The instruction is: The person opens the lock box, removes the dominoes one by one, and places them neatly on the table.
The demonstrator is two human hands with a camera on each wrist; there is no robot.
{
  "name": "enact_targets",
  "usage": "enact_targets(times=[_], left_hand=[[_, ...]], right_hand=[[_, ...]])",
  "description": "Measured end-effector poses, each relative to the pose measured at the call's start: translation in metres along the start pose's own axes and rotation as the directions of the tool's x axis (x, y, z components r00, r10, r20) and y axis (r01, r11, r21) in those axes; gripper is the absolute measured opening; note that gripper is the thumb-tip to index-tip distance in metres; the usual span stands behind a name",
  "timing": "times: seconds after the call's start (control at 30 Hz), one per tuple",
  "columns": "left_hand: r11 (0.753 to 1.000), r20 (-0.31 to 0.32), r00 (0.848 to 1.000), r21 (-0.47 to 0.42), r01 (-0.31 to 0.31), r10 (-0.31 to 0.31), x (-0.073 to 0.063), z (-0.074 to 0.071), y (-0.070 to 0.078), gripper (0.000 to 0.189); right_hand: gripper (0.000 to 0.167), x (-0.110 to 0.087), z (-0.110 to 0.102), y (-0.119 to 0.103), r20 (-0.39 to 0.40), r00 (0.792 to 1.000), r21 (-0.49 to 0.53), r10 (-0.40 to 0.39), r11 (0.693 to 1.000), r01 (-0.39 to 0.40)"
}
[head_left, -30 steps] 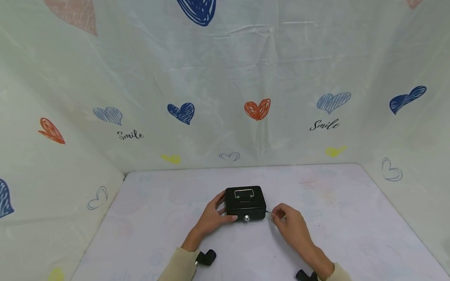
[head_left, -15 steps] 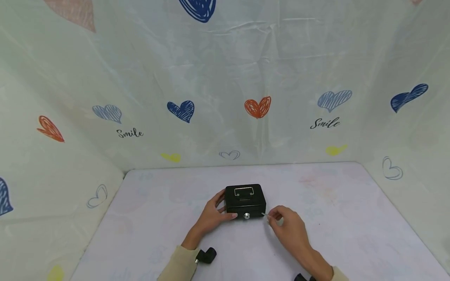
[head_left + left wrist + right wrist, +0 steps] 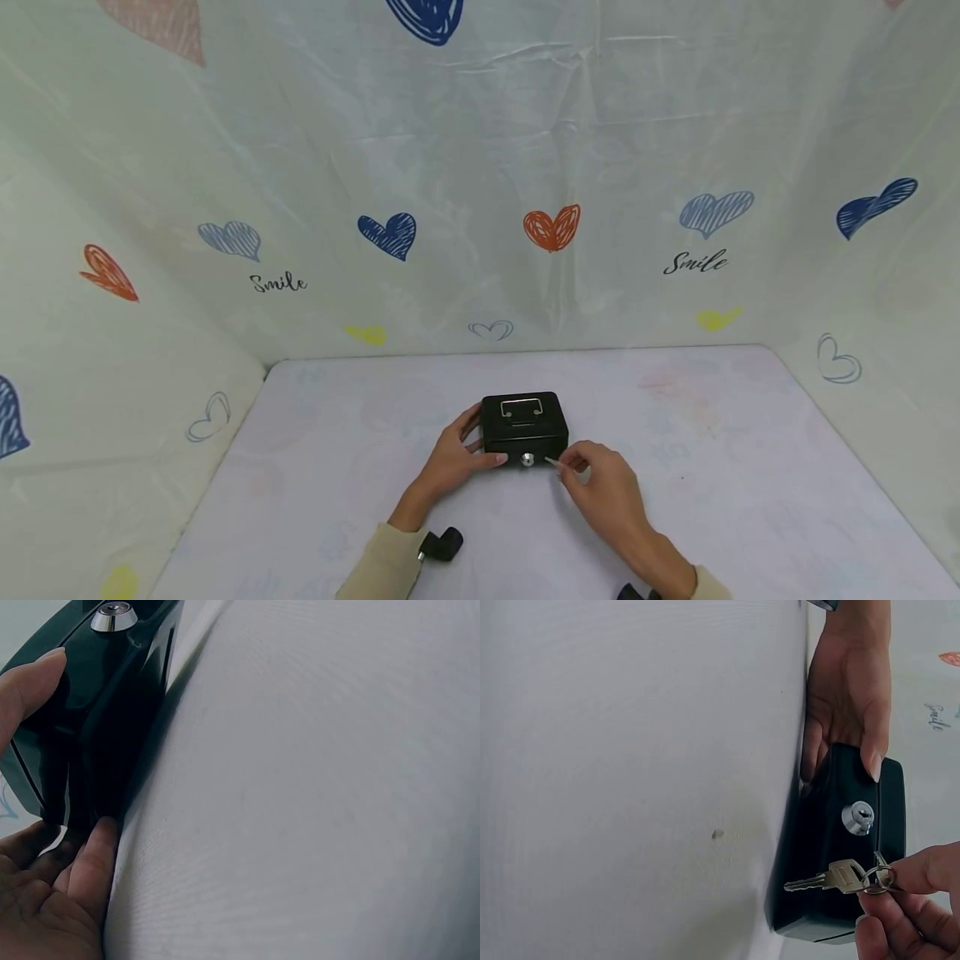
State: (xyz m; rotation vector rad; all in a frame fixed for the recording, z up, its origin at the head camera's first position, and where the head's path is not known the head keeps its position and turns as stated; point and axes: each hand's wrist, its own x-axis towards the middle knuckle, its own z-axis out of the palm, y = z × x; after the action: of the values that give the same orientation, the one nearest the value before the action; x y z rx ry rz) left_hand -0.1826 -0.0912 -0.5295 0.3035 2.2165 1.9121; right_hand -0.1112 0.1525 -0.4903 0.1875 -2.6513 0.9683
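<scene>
A small black cash box with a wire handle on its lid sits on the table. My left hand holds it by the left side, thumb on the front face and fingers against the side. The silver lock is on the front, its keyhole facing me. Just right of the lock, my right hand pinches a key ring between thumb and fingers. One key hangs out from the ring; a second key is mostly hidden by the fingertips.
The white table reaches back to a pale curtain printed with hearts and "Smile". Black devices are worn at the wrists. A small dark speck lies on the tabletop.
My right hand has moved left from beside the box's right side to in front of it, bringing the keys close to the lock. My left hand keeps its place on the box.
</scene>
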Motion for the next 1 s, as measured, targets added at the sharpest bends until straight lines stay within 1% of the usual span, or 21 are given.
enact_targets(times=[0.3, 0.43, 0.63, 0.87, 1.0], left_hand=[[1.000, -0.006, 1.000, 0.012, 0.004, -0.004, -0.001, 0.001, 0.000, 0.098], [1.000, -0.016, 1.000, 0.015, 0.016, -0.015, -0.001, 0.002, 0.001, 0.098], [0.999, -0.029, 0.999, -0.005, 0.035, -0.035, 0.000, 0.002, 0.003, 0.098], [0.999, -0.031, 0.999, -0.001, 0.033, -0.033, 0.001, 0.002, 0.002, 0.098], [1.000, -0.031, 0.999, -0.003, 0.030, -0.030, 0.002, 0.001, 0.000, 0.098]], right_hand=[[0.022, -0.002, 0.007, -0.004, -0.023, 0.999, -0.027, -0.036, 0.999, 0.035], [0.021, -0.003, 0.009, -0.007, -0.011, 0.999, -0.035, -0.032, 0.999, 0.032], [0.021, -0.002, 0.012, -0.009, 0.000, 1.000, -0.052, -0.031, 0.998, 0.031], [0.019, -0.001, 0.014, -0.011, 0.008, 1.000, -0.076, -0.030, 0.997, 0.030], [0.019, -0.001, 0.016, -0.012, -0.003, 0.999, -0.083, -0.033, 0.996, 0.033]])
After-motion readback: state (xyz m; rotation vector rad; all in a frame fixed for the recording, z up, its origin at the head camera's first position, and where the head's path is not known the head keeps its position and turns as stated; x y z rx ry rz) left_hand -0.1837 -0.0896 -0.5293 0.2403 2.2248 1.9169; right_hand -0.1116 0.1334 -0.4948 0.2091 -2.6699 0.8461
